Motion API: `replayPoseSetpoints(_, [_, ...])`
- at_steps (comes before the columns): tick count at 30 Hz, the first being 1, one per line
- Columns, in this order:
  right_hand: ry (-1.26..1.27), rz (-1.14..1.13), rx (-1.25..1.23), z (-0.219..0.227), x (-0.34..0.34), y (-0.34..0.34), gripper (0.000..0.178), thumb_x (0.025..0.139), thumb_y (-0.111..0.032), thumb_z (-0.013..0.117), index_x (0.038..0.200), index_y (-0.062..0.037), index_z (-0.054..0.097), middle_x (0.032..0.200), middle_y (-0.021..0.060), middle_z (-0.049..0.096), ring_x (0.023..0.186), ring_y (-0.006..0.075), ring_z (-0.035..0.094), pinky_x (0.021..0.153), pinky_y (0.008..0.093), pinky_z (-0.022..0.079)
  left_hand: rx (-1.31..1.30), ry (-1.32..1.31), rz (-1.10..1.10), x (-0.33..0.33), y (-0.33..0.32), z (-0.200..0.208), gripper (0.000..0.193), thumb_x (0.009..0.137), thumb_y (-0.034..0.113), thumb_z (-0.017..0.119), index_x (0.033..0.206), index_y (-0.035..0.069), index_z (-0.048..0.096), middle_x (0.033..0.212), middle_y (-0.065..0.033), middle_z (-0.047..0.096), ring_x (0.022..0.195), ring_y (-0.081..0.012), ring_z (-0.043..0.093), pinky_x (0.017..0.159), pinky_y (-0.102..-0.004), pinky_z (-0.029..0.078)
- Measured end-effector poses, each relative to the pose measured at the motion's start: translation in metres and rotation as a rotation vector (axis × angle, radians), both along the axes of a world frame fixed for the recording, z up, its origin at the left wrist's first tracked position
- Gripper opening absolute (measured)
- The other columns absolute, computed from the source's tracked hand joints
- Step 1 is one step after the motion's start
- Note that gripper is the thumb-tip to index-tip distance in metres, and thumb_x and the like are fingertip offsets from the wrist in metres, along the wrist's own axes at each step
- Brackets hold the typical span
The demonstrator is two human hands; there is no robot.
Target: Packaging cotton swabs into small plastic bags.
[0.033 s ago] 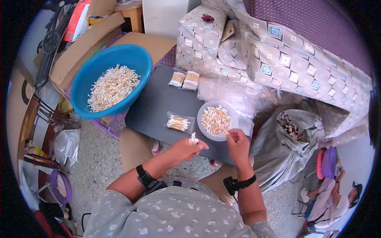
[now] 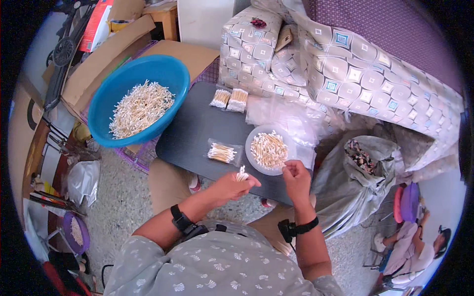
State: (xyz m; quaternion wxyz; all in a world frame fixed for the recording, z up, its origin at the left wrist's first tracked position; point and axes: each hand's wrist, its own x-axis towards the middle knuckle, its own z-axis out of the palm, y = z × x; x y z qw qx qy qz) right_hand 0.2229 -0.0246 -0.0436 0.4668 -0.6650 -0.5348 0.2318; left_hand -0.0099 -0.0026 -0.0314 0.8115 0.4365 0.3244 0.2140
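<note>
Dark grey and flat, the rectangular tray (image 2: 197, 130) is serving as the work surface and landmark. At the tray's near edge, the left hand (image 2: 229, 186) is closing its fingers around a small upright bundle of white-tipped cotton swabs (image 2: 242, 173). Just right of it, the right hand (image 2: 296, 178) is pinching thumb and fingertips together; what it grips, probably a swab or two, is too small to tell. A round pale plate of loose swabs (image 2: 268, 149) is sitting on the tray's right end, touching the right hand's fingertips. A clear bagged swab bundle (image 2: 222, 152) is lying mid-tray. Beyond the tray's left edge, a blue plastic basin heaped with swabs (image 2: 139, 104) is standing.
</note>
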Motion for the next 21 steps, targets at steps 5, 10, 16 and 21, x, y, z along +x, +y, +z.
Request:
replayPoseSetpoints(5, [0.172,0.015,0.049,0.005,-0.001,0.001,0.011,0.082,-0.004,0.061,0.093,-0.0015,0.06,0.075,-0.0009,0.059,0.062,0.0048,0.05,0.056,0.0202,0.042,0.009,0.012,-0.027,0.004,-0.004,-0.001,0.026,0.091,0.028,0.057,0.104,0.005,0.062,0.063,0.0061,0.045,0.047,-0.0033,0.033,0.041,-0.0198,0.026])
replayPoseSetpoints(10, [0.463,0.075,-0.061,0.018,-0.019,-0.012,0.013,0.084,-0.004,0.06,0.097,-0.0018,0.058,0.076,-0.0033,0.056,0.062,0.0033,0.047,0.054,0.0187,0.038,-0.017,-0.056,0.177,-0.005,0.0,0.007,0.026,0.09,0.025,0.057,0.107,0.006,0.062,0.064,0.0068,0.047,0.048,-0.0025,0.035,0.041,-0.0185,0.027])
replayPoseSetpoints(16, [0.704,0.283,-0.17,0.037,-0.053,-0.037,0.013,0.086,-0.006,0.061,0.099,-0.0046,0.058,0.073,-0.0058,0.052,0.06,0.0017,0.044,0.051,0.0172,0.035,0.083,-0.064,0.361,-0.004,0.007,0.031,0.025,0.086,0.016,0.061,0.109,0.006,0.062,0.073,0.0043,0.056,0.048,-0.0023,0.035,0.042,-0.0191,0.028])
replayPoseSetpoints(21, [0.766,0.305,-0.218,0.038,-0.059,-0.044,0.013,0.086,-0.007,0.062,0.097,-0.005,0.058,0.072,-0.0066,0.051,0.059,0.0016,0.044,0.051,0.0174,0.035,0.116,-0.06,0.282,-0.005,0.005,0.035,0.022,0.085,0.014,0.062,0.105,0.004,0.063,0.067,0.0061,0.052,0.048,-0.002,0.035,0.042,-0.0191,0.028])
